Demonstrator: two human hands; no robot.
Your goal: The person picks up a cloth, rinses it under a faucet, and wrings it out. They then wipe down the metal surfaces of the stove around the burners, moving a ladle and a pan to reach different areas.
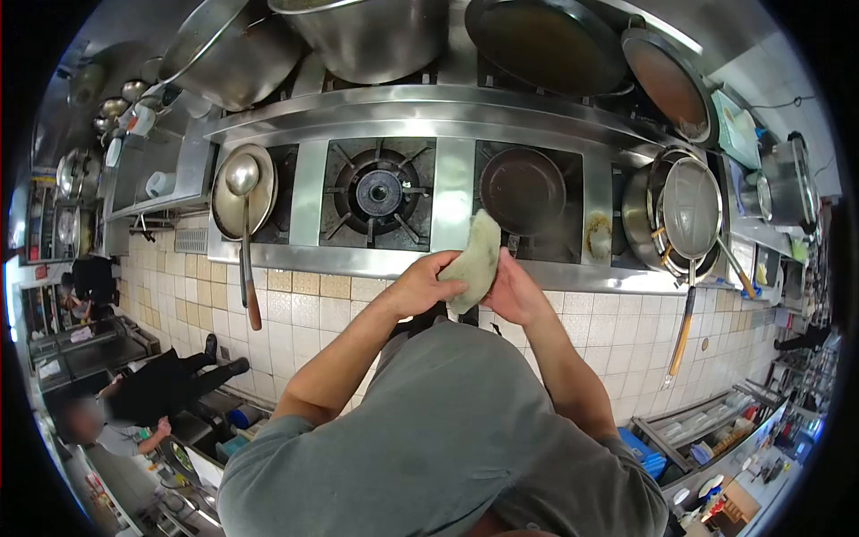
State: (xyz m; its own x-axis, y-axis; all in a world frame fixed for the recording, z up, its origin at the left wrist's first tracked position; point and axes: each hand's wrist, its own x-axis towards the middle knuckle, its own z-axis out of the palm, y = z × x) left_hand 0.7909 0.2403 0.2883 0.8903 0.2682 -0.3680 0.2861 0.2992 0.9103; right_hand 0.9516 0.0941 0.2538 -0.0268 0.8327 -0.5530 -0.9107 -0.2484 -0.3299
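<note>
A pale green cloth hangs between my hands at the front edge of the stove. My left hand is closed on its left side, thumb across it. On the right, my right hand touches the cloth's other edge, its fingers partly hidden behind it. Just beyond the cloth, a dark frying pan sits on a burner. To the left of the pan is a bare burner with a black grate.
A ladle rests in a pan at the left. A strainer lies over pots at the right. Large pots and woks stand behind. At the lower left is another person.
</note>
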